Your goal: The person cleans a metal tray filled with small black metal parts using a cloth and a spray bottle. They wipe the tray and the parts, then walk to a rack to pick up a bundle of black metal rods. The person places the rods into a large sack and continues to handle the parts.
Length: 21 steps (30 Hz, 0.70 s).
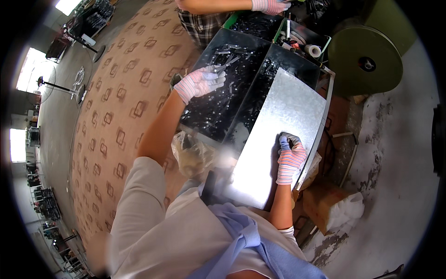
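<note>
The left hand [200, 83], in a striped glove, pinches a few thin metal strips [228, 64] between thumb and fingers, their free ends pointing up and away from the fingertips. It is held over the near-left part of a dark tray [227, 38], where many small dark pieces [211, 109] lie scattered beneath and to the right of that hand, with more strips lying just beyond its fingers. The right hand [291, 156], also gloved, rests on a bare metal sheet [292, 107] with its fingers curled in; whether anything is inside them I cannot tell. The sheet runs from below the right hand to well beyond it, slanting across the right side of the tray, and more small pieces show between it and the left hand. Beyond both hands stands a green bin [327, 46] with a tape roll [313, 50] in it; to its right, past the right hand, is a big olive wheel [346, 63]. Farther out, ahead of the left hand, a co-worker's gloved hand [271, 6] reaches in from the left. A clear bag [193, 153] sits nearer the body than the left hand, and patterned carpet [121, 102] spreads to that hand's left. A brown box [325, 200] stands nearer the body and right of the right hand.
</note>
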Each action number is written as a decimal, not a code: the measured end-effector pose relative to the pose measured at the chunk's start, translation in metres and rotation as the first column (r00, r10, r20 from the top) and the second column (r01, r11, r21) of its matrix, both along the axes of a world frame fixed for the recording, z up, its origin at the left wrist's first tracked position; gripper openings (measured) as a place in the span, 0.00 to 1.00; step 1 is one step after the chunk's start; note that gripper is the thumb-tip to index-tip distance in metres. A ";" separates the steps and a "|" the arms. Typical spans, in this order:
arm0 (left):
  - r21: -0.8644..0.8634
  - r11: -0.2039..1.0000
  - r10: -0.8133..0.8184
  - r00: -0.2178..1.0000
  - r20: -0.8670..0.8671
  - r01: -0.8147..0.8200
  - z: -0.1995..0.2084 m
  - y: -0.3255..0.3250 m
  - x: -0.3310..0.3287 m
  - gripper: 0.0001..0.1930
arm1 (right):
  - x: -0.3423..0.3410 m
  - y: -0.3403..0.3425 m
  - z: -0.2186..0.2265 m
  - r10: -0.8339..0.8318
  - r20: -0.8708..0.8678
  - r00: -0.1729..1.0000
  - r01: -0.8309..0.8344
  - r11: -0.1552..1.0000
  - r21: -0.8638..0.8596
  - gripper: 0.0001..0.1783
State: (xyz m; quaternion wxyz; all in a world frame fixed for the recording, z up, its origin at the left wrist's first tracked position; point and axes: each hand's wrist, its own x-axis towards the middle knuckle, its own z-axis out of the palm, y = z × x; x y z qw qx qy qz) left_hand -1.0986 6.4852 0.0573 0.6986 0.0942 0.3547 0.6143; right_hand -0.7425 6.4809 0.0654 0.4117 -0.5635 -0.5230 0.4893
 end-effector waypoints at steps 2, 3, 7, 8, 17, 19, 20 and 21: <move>0.022 0.999 0.021 0.997 0.071 -0.023 0.003 -0.009 0.005 0.17 | 0.000 0.001 -0.001 0.004 0.028 1.000 -0.004 1.000 0.013 0.05; 0.033 0.999 0.028 0.995 0.096 -0.031 0.005 -0.012 0.009 0.17 | 0.001 0.002 -0.004 0.008 0.052 0.999 -0.010 1.000 0.026 0.05; 0.100 0.994 0.030 0.990 0.140 -0.044 0.008 -0.016 0.015 0.15 | 0.000 0.001 -0.004 -0.001 -0.014 1.000 0.001 1.000 0.006 0.05; 0.123 0.991 0.028 0.991 0.133 -0.044 0.008 -0.015 0.017 0.14 | 0.000 0.001 -0.003 -0.002 -0.035 0.999 0.002 1.000 -0.002 0.04; -0.520 0.839 -0.475 -0.677 -0.562 -0.157 0.006 -0.008 0.058 0.12 | 0.003 0.003 -0.010 0.002 -0.041 0.999 -0.002 1.000 0.012 0.04; -0.627 0.770 -0.548 -0.627 -0.554 -0.118 0.018 -0.011 0.066 0.16 | -0.001 0.003 -0.008 -0.004 -0.053 0.999 0.004 1.000 0.011 0.05; -0.628 0.770 -0.564 -0.580 -0.588 -0.111 0.018 -0.008 0.069 0.17 | -0.002 0.003 -0.007 -0.009 -0.055 0.998 0.010 1.000 0.010 0.05; -0.629 0.770 -0.578 -0.531 -0.620 -0.104 0.017 -0.005 0.073 0.18 | -0.001 0.002 -0.006 -0.017 -0.038 0.999 0.017 1.000 0.017 0.05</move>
